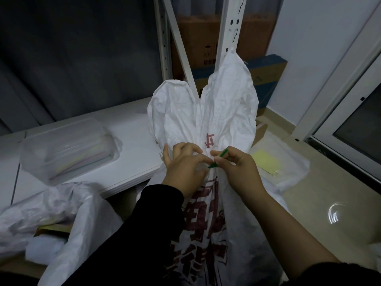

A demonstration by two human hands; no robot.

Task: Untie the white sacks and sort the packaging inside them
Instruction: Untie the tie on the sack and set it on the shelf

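While the right hand (237, 170) pinches the green tie (219, 159), slanted up to the right, the left hand (183, 168) grips the gathered neck of the white sack (226, 112), which stands upright between the arms, mouth flaring upward.

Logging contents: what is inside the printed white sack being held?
Nothing inside shows: the white sack is opaque, its neck gathered by a green tie that the right hand pinches.

A clear plastic box (68, 149) sits on the white tabletop (132, 139)
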